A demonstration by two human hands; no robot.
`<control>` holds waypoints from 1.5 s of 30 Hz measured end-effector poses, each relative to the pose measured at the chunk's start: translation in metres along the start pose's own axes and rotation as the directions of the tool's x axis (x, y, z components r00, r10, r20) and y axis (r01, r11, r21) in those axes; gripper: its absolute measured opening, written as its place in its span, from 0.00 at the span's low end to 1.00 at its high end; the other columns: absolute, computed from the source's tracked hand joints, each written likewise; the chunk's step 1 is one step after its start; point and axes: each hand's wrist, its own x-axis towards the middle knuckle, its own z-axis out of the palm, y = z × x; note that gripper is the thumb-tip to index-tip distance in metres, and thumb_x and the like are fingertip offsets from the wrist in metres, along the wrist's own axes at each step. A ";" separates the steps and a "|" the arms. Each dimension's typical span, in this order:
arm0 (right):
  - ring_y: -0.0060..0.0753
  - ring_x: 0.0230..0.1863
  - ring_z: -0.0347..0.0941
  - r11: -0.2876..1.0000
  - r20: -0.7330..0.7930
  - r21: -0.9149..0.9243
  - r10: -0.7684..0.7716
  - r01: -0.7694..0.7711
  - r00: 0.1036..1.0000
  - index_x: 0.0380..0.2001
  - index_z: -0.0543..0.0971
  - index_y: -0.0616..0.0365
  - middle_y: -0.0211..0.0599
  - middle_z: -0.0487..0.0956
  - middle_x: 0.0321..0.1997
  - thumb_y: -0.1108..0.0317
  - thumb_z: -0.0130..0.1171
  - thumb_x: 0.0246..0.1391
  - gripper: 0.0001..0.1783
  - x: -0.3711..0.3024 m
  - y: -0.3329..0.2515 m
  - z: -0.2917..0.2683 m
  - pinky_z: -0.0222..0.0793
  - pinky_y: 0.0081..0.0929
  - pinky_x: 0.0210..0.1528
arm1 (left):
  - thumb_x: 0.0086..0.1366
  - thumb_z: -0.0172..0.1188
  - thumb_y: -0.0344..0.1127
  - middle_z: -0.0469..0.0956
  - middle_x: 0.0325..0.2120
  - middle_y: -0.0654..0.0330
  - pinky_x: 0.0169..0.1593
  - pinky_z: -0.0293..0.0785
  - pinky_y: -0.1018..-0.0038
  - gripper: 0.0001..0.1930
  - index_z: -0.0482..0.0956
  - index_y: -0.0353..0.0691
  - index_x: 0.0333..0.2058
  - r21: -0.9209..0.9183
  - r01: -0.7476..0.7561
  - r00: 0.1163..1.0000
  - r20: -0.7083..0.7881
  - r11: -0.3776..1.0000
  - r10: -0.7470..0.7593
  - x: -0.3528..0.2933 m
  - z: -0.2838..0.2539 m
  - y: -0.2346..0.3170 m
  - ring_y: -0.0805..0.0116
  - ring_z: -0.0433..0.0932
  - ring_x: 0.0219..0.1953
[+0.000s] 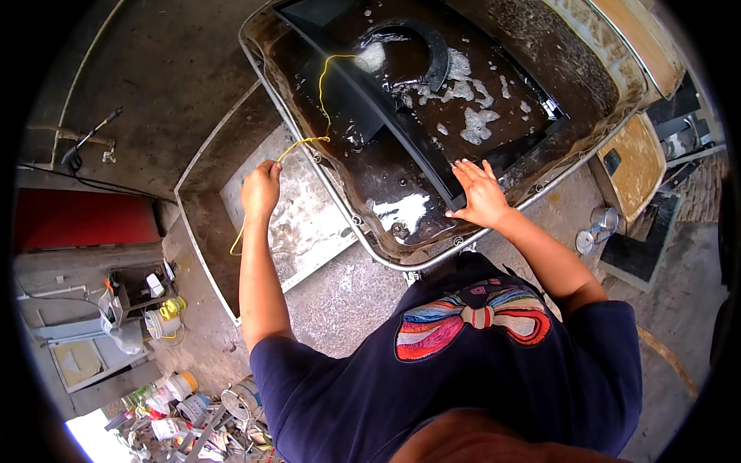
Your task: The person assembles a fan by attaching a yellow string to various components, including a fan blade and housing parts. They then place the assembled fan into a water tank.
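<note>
A large metal-rimmed tub [340, 204] in front of me holds dark, foamy liquid. A long black panel [386, 116], framed by raised edges, lies partly sunk in it, with a curved black arch [438, 58] standing out of the liquid. My left hand [261, 189], outside the tub's left rim, is closed on a thin yellow cord [305, 141]. The cord crosses the rim and runs over the panel to a patch of white foam, where its end is hidden. My right hand [480, 191] lies with fingers spread on the panel's near end.
A lower open trough [199, 231] stands left of the tub. At the right are a tan board [634, 171] and clear jars [594, 231]. A spray gun [73, 158] hangs on the left wall. Buckets [181, 384] and clutter fill the lower left floor.
</note>
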 end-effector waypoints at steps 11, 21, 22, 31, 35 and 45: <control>0.48 0.68 0.48 0.999 0.078 -0.030 0.031 -0.028 0.996 0.57 0.64 0.62 0.51 0.59 0.64 0.46 0.68 0.35 0.48 -0.005 -0.020 -0.021 0.44 0.53 0.66 | 0.63 0.52 0.46 0.80 0.31 0.50 0.40 0.72 0.59 0.13 0.80 0.48 0.39 0.018 0.025 0.999 0.018 1.000 -0.026 0.015 0.011 0.011 0.50 0.78 0.37; 0.42 0.41 0.69 0.996 -0.095 0.071 0.063 -0.056 0.994 0.27 0.74 0.60 0.41 0.69 0.33 0.54 0.69 0.35 0.22 -0.022 -0.029 -0.026 0.71 0.33 0.37 | 0.62 0.53 0.45 0.80 0.29 0.52 0.38 0.73 0.60 0.12 0.80 0.48 0.37 -0.015 0.013 1.000 -0.013 1.000 -0.014 0.024 0.021 0.015 0.52 0.79 0.36; 0.42 0.41 0.69 0.995 -0.082 0.076 0.065 -0.058 0.995 0.27 0.74 0.60 0.41 0.70 0.33 0.55 0.69 0.36 0.22 -0.022 -0.027 -0.025 0.71 0.34 0.38 | 0.62 0.54 0.45 0.80 0.29 0.52 0.38 0.73 0.60 0.11 0.80 0.48 0.37 -0.020 0.010 0.999 -0.037 1.000 -0.010 0.027 0.023 0.014 0.52 0.79 0.35; 0.47 0.41 0.68 0.987 -0.103 0.132 0.105 -0.091 0.989 0.28 0.74 0.63 0.44 0.70 0.33 0.55 0.69 0.36 0.23 -0.024 -0.022 -0.021 0.69 0.36 0.42 | 0.60 0.56 0.44 0.81 0.27 0.56 0.36 0.73 0.63 0.09 0.80 0.51 0.36 -0.109 0.083 0.993 -0.072 0.991 -0.091 0.035 0.023 0.012 0.56 0.79 0.33; 0.47 0.41 0.67 0.985 -0.073 0.148 0.103 -0.091 0.992 0.29 0.75 0.63 0.44 0.70 0.35 0.56 0.71 0.34 0.24 -0.026 -0.023 -0.025 0.69 0.36 0.43 | 0.60 0.56 0.44 0.81 0.27 0.58 0.36 0.72 0.63 0.09 0.80 0.52 0.36 -0.117 0.089 0.992 -0.075 0.989 -0.099 0.035 0.021 0.013 0.57 0.80 0.32; 0.49 0.44 0.67 0.982 -0.034 0.177 0.069 -0.061 0.997 0.32 0.75 0.63 0.45 0.70 0.37 0.60 0.73 0.30 0.26 -0.033 -0.024 -0.030 0.69 0.37 0.46 | 0.60 0.56 0.43 0.81 0.25 0.57 0.35 0.72 0.64 0.08 0.80 0.50 0.35 -0.147 0.062 0.993 -0.091 0.987 -0.076 0.035 0.019 0.015 0.57 0.80 0.32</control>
